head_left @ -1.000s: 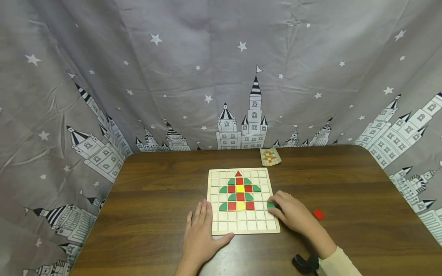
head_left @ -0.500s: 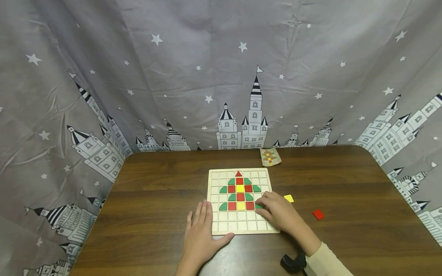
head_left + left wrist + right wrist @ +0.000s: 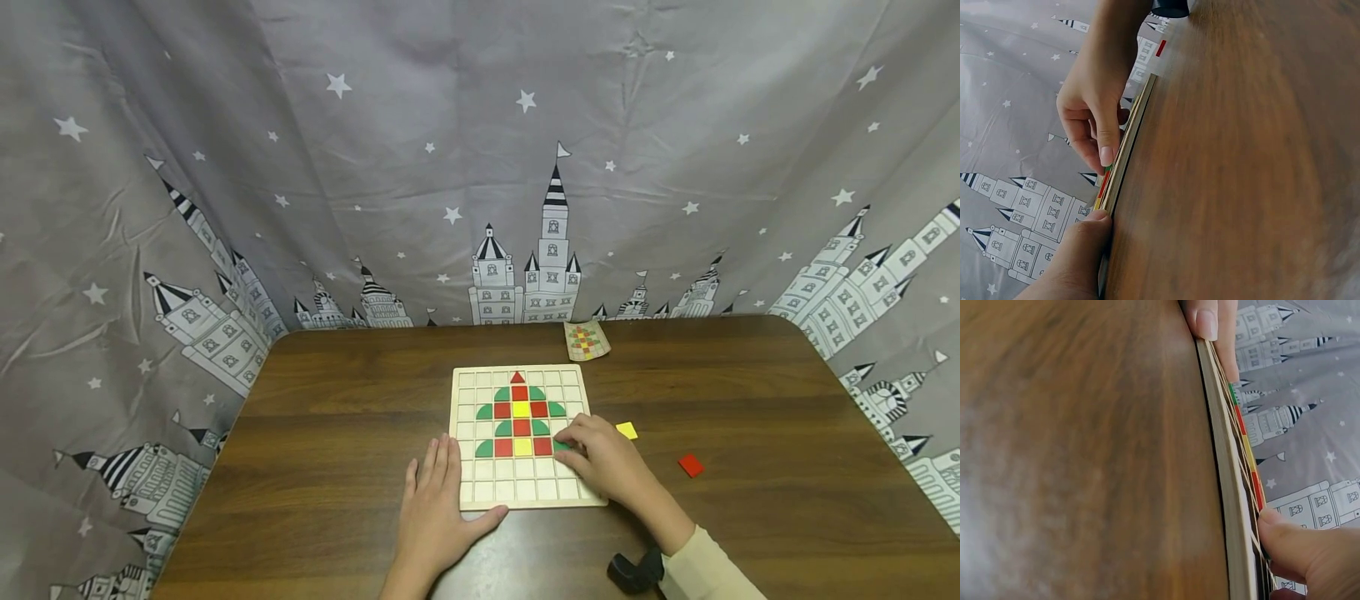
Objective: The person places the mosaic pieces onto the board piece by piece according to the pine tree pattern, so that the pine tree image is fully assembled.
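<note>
A pale wooden grid board (image 3: 517,492) lies on the table, with red, yellow and green tiles set in its cells in a tree-like shape. My left hand (image 3: 433,508) rests along its left edge, fingers straight, thumb (image 3: 1088,231) at the front edge. Over the board's right part, my right hand (image 3: 611,462) pinches a green quarter-circle tile (image 3: 561,447) between thumb and fingers. That tile sits right beside the last red square (image 3: 542,447) of the lowest row, partly hidden by the fingertips.
To the right of the board lie a yellow square tile (image 3: 626,431) and, farther out, a red square tile (image 3: 691,466). Behind the board is a curled pattern card (image 3: 587,341). A grey castle-print curtain (image 3: 375,167) hangs past the brown table's (image 3: 337,433) far edge.
My right hand has carried the green quarter-circle tile left from the board's right edge to beside the red square, uncovering the yellow tile. The left hand has stayed in place.
</note>
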`<state>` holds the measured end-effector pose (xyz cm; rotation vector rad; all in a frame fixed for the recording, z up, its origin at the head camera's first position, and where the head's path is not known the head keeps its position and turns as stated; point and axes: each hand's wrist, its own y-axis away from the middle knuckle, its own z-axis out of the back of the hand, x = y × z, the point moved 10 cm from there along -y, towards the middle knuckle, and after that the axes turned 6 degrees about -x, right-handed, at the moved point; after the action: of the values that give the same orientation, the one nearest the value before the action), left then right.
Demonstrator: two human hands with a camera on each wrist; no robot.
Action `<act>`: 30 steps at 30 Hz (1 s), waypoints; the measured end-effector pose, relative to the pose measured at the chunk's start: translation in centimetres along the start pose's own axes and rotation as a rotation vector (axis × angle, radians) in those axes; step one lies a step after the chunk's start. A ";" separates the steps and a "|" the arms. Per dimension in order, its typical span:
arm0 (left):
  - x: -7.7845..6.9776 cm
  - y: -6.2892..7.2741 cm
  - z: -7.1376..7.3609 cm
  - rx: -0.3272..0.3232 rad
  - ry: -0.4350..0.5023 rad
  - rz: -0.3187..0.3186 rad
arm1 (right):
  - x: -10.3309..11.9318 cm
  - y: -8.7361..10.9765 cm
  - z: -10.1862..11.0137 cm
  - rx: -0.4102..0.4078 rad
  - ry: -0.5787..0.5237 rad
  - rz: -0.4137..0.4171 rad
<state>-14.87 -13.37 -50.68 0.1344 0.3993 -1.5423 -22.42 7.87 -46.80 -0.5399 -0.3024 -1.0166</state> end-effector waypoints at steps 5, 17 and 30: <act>0.1 0.0 0.0 -0.008 -0.003 -0.010 | -0.5 -0.2 -0.1 -0.003 -0.045 -0.060; 0.2 0.0 -0.2 -0.005 -0.004 -0.009 | -0.5 0.0 -0.5 0.039 -0.041 -0.041; 0.2 0.1 -0.1 -0.013 -0.010 -0.013 | -1.8 2.0 3.1 -0.011 0.086 0.004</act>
<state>-14.81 -13.50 -50.84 0.1142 0.4022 -1.5521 -21.53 11.71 -45.67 -0.5054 -0.2199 -1.0352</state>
